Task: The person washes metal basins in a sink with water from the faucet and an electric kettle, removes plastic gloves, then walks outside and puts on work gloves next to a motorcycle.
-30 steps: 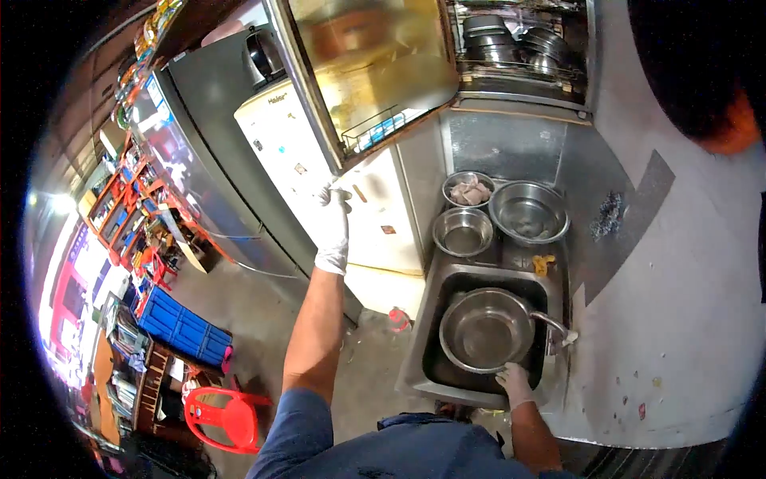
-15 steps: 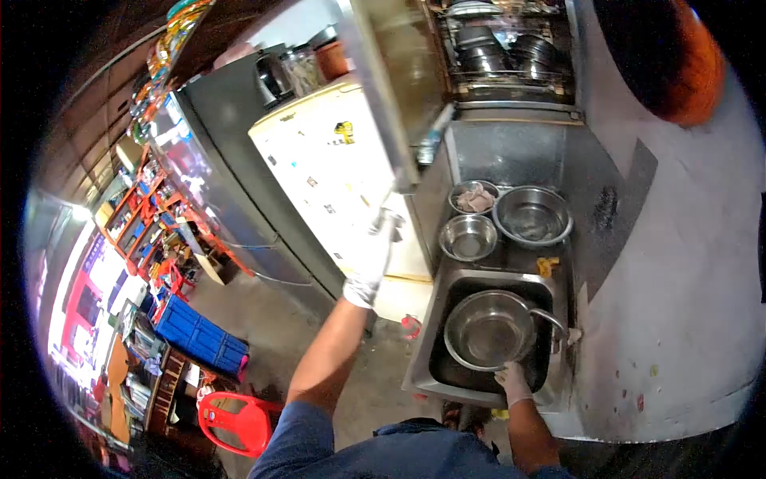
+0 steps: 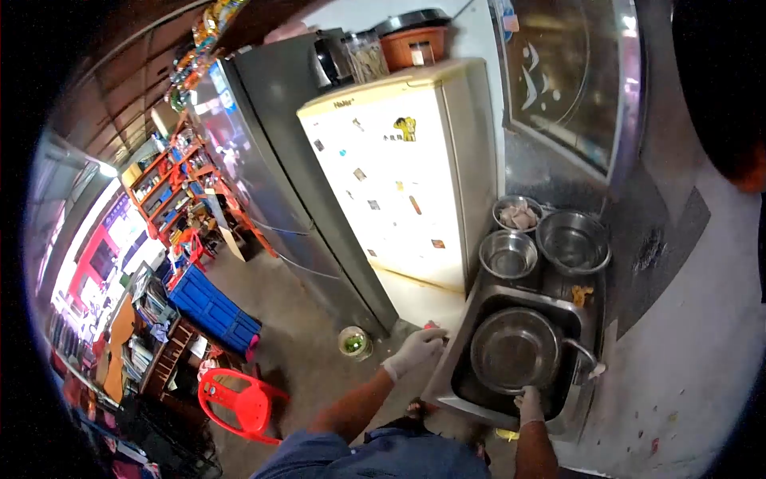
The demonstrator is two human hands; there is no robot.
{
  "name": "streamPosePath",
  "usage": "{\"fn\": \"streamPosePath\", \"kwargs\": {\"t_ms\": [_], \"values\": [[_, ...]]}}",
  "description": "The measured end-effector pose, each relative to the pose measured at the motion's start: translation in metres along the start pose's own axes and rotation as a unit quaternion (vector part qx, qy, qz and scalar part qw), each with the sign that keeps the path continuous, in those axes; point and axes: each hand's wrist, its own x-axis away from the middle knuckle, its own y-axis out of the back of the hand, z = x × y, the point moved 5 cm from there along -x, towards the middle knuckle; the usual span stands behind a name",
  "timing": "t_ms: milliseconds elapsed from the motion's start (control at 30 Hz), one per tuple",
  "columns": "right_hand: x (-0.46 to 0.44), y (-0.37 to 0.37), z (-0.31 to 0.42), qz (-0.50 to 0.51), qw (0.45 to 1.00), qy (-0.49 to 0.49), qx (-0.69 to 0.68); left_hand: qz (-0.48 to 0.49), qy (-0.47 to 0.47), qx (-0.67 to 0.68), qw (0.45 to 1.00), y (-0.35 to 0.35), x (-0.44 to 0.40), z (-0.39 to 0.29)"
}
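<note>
My left hand (image 3: 415, 354), in a white glove, hovers to the left of the sink (image 3: 460, 382) with its fingers loosely apart and nothing seen in them. My right hand (image 3: 530, 405), also gloved, grips the near rim of a round metal basin (image 3: 515, 351) that sits in the sink. The faucet (image 3: 580, 349) curves over the right side of this basin. Behind the sink stand a small metal bowl (image 3: 508, 254), a larger metal bowl (image 3: 573, 243) and a bowl holding pale pieces (image 3: 517, 215).
A glass-paned cabinet door (image 3: 566, 80) hangs above the bowls. Left of the sink stand a white fridge (image 3: 391, 176) and a tall grey fridge (image 3: 279, 168). A bucket (image 3: 355, 343) and a red chair (image 3: 239, 404) are on the floor. A yellow scrap (image 3: 582, 295) lies behind the sink.
My left hand has come down from beside the cabinet door to the sink's left side. The door has swung across the dish rack, hiding it. My right hand remains at the basin's rim.
</note>
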Motion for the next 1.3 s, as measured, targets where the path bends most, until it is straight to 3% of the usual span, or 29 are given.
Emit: {"fn": "streamPosePath", "kwargs": {"t_ms": [67,100,200,333,400,433,467,533,600,667,700,767,833,867,933,1000,1100,1133,1200,1267,1300], "values": [[-0.001,0.003,-0.007,-0.016,0.999,0.026,-0.018,-0.035,0.112,0.029,0.993,0.030,0.020,0.027],[-0.006,0.003,-0.008,-0.020,0.997,0.063,-0.035,-0.046,0.106,0.032,0.993,0.046,0.024,0.054],[-0.040,0.015,-0.013,-0.159,0.986,-0.022,0.047,-0.064,0.170,0.058,0.982,0.096,0.032,0.136],[-0.038,0.028,0.005,-0.234,0.964,-0.015,0.127,-0.080,0.203,0.127,0.968,0.153,0.035,0.228],[-0.016,0.012,0.016,-0.151,0.982,0.074,-0.086,-0.077,0.222,0.153,0.960,0.175,0.029,0.259],[0.025,-0.011,0.032,-0.152,0.974,0.151,-0.068,-0.089,0.281,0.174,0.940,0.187,0.026,0.278],[0.046,-0.030,0.039,-0.172,0.971,0.151,-0.073,-0.099,0.339,0.191,0.916,0.198,0.026,0.299],[0.082,-0.073,0.061,-0.173,0.965,0.185,-0.073,-0.066,0.360,0.213,0.906,0.215,0.019,0.351],[0.143,-0.151,0.100,-0.237,0.944,0.214,-0.083,-0.042,0.393,0.269,0.878,0.223,0.016,0.395],[0.176,-0.219,0.144,-0.198,0.919,0.333,-0.070,-0.020,0.416,0.325,0.849,0.229,0.012,0.434],[0.181,-0.248,0.160,-0.129,0.910,0.382,-0.093,-0.002,0.417,0.318,0.851,0.233,0.009,0.455],[0.208,-0.310,0.200,-0.113,0.893,0.432,-0.063,0.054,0.382,0.207,0.899,0.235,0.000,0.516],[0.245,-0.376,0.243,-0.090,0.863,0.496,-0.020,0.119,0.258,-0.009,0.959,0.245,-0.020,0.563],[0.268,-0.411,0.263,-0.076,0.851,0.519,-0.006,0.142,0.273,-0.056,0.950,0.246,-0.020,0.559],[0.322,-0.482,0.312,-0.019,0.774,0.629,0.067,0.188,0.270,-0.128,0.936,0.255,-0.029,0.549],[0.365,-0.538,0.347,-0.026,0.756,0.646,0.102,0.235,0.242,-0.198,0.920,0.263,-0.037,0.537],[0.421,-0.616,0.405,0.034,0.631,0.759,0.158,0.309,0.167,-0.332,0.875,0.274,-0.041,0.519],[0.442,-0.642,0.423,0.027,0.637,0.757,0.144,0.338,0.136,-0.384,0.848,0.277,-0.039,0.513],[0.462,-0.687,0.468,-0.005,0.476,0.867,0.148,0.433,0.071,-0.494,0.751,0.281,-0.031,0.507],[0.480,-0.729,0.511,-0.111,0.413,0.893,0.139,0.553,0.012,-0.557,0.619,0.287,-0.008,0.486],[0.480,-0.749,0.536,-0.143,0.367,0.911,0.121,0.500,0.023,-0.563,0.657,0.286,0.000,0.500]]}}
